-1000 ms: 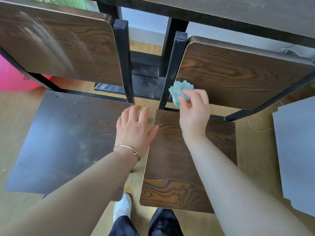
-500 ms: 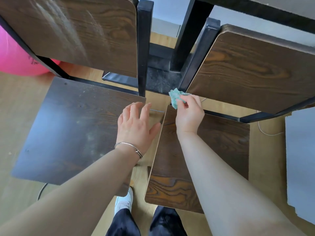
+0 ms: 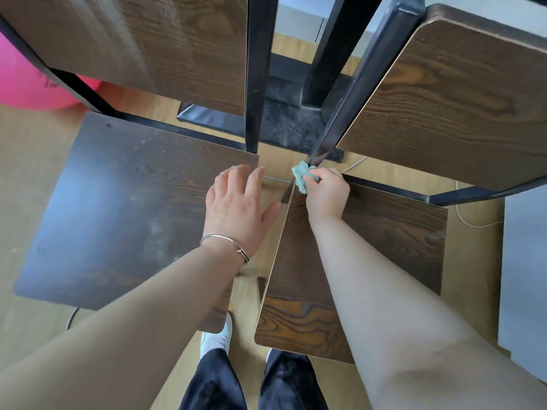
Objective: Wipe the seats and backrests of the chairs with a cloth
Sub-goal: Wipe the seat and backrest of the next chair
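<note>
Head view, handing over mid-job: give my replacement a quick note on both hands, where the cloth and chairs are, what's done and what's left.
Left hand: open, fingers spread, at the right edge of the left seat.
Right hand: grips the teal cloth at the back left corner of the right seat, against the foot of the black post.
Done: cannot tell which surfaces are wiped; the left backrest shows pale streaks.
Left: the left seat shows dusty specks, so it probably needs wiping; check the right seat and right backrest too.
</note>
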{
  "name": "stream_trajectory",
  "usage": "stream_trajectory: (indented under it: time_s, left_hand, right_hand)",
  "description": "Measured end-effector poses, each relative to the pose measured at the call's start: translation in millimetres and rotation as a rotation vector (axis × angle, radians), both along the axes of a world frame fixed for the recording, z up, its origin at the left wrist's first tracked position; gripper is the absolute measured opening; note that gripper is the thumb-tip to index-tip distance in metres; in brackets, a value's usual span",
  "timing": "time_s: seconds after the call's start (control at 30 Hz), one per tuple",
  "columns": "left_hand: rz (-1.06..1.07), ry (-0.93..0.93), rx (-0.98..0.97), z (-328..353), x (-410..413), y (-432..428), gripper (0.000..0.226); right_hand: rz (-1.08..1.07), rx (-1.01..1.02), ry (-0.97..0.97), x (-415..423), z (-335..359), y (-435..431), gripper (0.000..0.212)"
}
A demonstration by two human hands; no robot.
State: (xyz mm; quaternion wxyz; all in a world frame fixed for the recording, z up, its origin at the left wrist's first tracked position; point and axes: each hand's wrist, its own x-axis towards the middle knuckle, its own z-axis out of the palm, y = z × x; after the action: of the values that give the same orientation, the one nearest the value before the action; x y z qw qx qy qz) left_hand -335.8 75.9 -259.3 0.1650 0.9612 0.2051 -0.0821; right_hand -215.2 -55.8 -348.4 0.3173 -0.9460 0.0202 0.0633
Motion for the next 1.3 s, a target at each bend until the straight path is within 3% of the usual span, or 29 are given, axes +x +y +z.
stream_trajectory:
  time_s: [0.27,0.5,0.67,0.97,1.3]
  left_hand:
    - [-0.045,-0.026,0.011,18,0,-1,0.063]
    - [-0.123,-0.022,0.007,25,-17,-12,0.063]
    - [-0.214,0.019,0.014,17,-40,-30,0.063]
    - [-0.348,0.101,0.035,9,-81,-53,0.063]
    - [-0.412,0.113,0.070,20,-107,-64,0.063]
  right_hand:
    - [0.204,-0.321,0.209,-27,7,-22,0.022]
    - [0.298,-0.355,0.367,-98,14,-51,0.017]
    - [0.332,-0.330,0.381,-162,14,-79,0.022]
    - [0.333,-0.332,0.420,-248,10,-111,0.011]
    - [0.294,-0.280,0.577,-295,13,-133,0.022]
